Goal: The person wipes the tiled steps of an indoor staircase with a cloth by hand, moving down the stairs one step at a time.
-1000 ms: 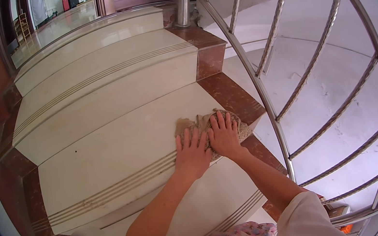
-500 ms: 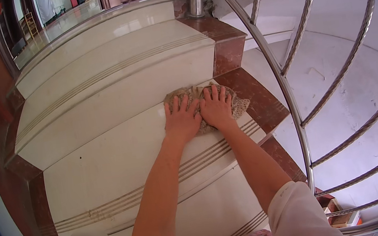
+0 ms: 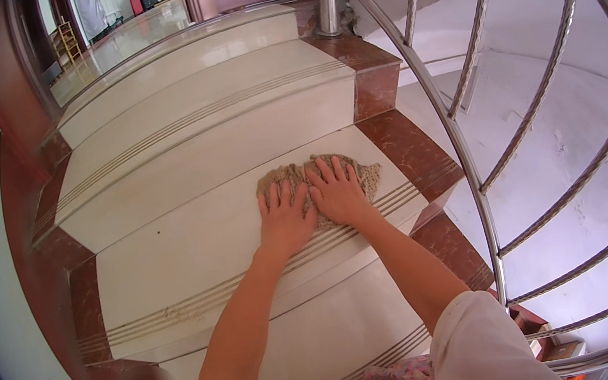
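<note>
On cream stair tread point(image 3: 187, 251), left hand point(image 3: 285, 223) and right hand point(image 3: 340, 198) lie flat on brown cloth point(image 3: 370, 178), fingers slightly apart; whether thumbs touch, hard to tell.

Light gleams on a glossy floor point(image 3: 140, 37), a wooden chair point(image 3: 68, 42) at its left.

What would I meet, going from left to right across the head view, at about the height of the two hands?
Left red-brown border → small dark spot → left hand → right hand → right red-brown border → metal railing. The cloth lies under both hands, so I leave it out.
</note>
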The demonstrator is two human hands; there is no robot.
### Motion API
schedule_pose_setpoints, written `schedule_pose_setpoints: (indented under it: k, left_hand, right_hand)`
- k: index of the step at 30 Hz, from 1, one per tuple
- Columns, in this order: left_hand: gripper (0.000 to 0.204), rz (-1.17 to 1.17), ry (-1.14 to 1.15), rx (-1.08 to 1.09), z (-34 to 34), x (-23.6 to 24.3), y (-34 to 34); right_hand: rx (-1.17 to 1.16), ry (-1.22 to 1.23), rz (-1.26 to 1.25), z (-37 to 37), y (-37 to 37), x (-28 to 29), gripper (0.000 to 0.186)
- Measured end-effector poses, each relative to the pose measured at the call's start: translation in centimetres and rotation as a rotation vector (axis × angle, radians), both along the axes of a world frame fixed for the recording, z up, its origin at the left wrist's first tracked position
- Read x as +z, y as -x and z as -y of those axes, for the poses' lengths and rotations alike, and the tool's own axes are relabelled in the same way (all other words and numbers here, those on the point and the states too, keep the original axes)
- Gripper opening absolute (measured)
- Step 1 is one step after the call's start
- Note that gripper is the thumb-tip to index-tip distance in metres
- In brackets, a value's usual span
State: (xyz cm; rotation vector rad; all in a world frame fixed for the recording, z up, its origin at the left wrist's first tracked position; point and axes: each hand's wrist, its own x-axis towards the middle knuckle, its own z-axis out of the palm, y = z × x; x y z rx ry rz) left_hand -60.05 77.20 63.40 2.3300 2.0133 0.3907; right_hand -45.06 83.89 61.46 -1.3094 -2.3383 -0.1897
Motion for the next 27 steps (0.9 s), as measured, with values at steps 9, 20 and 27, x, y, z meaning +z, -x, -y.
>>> schedule_pose_setpoints:
  k: [9, 20, 27]
  left_hand:
    - [0.059, 0.017, -0.013, -0.07, 13.0, 0.5, 1.6]
    - [0.039, 0.376, -0.136, 0.068, 16.2, 4.4, 5.8]
    - [0.026, 0.936, -0.893, -0.362, 29.1, 16.7, 7.2]
  right_hand:
    - [0.083, 0.024, 0.042, 11.6, 1.5, 0.6, 0.048]
    - [0.157, 0.06, 0.027, 10.3, 10.0, -0.2, 0.05]
    - [0.115, 0.08, -0.023, 8.8, 15.7, 1.1, 0.051]
